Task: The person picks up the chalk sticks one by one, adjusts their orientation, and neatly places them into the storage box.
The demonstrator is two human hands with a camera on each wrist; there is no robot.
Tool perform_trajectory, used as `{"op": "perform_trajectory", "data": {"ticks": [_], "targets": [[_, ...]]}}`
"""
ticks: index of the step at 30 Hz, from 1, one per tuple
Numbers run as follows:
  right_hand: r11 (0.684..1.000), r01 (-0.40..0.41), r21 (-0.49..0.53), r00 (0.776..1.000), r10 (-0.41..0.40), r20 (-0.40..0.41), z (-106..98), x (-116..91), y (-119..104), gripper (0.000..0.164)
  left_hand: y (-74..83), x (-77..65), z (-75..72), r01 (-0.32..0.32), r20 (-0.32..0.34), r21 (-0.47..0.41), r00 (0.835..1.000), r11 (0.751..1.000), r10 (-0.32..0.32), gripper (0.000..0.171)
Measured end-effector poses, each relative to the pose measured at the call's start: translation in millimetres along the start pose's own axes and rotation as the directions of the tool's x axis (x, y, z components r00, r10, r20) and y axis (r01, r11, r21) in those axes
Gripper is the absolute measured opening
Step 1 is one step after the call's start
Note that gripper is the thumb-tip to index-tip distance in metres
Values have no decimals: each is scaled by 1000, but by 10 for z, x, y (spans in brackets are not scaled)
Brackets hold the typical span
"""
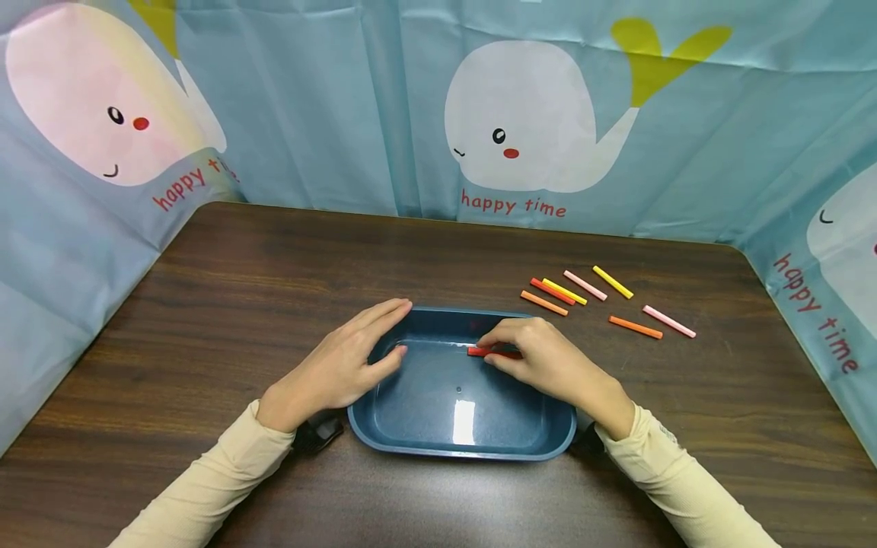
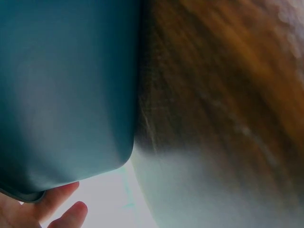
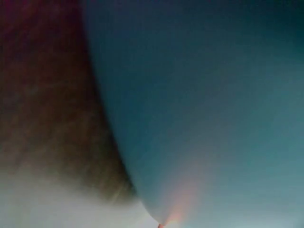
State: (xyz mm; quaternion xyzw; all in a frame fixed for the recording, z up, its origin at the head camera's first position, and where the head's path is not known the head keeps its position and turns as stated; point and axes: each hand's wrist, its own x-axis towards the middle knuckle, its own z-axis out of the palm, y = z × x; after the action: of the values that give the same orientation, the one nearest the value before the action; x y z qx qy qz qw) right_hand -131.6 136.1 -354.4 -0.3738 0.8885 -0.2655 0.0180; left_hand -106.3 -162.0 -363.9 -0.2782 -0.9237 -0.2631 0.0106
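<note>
A dark blue rectangular tray [image 1: 425,415] sits on the brown table. Inside it, my right hand [image 1: 548,361] pinches a short red stick [image 1: 473,352] between thumb and fingers, low over the tray floor near the back wall; part of the stick is hidden by the hand. My left hand [image 1: 346,358] lies at the tray's left rim with its fingers fairly straight and the thumb apart over the inside. In the left wrist view, fingertips of the left hand [image 2: 59,206] show beside the tray's corner [image 2: 95,142]. The right wrist view is mostly blurred tray wall [image 3: 190,95].
Several loose sticks lie on the table behind and right of the tray, among them a red stick [image 1: 541,286], an orange stick [image 1: 636,327], a pink stick [image 1: 669,322] and a yellow stick [image 1: 613,281]. A blue whale-print curtain [image 1: 308,114] borders the table's back and sides.
</note>
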Motion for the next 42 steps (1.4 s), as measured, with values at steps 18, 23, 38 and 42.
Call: {"op": "perform_trajectory", "data": {"ticks": [18, 23, 38, 42], "targets": [[999, 11, 30, 995, -8, -97, -327, -138, 24, 23, 3, -11, 18, 6, 1, -3, 1000, 1000, -6, 60], [1000, -3, -12, 981, 0, -194, -448, -184, 176, 24, 1, -13, 8, 8, -1, 5, 1000, 1000, -8, 60], [968, -246, -40, 951, 233, -202, -497, -269, 775, 28, 2, -8, 16, 8, -1, 6, 1000, 1000, -8, 60], [966, -255, -44, 957, 245, -155, -473, -259, 833, 29, 5, -5, 7, 7, -3, 6, 1000, 1000, -7, 60]]}}
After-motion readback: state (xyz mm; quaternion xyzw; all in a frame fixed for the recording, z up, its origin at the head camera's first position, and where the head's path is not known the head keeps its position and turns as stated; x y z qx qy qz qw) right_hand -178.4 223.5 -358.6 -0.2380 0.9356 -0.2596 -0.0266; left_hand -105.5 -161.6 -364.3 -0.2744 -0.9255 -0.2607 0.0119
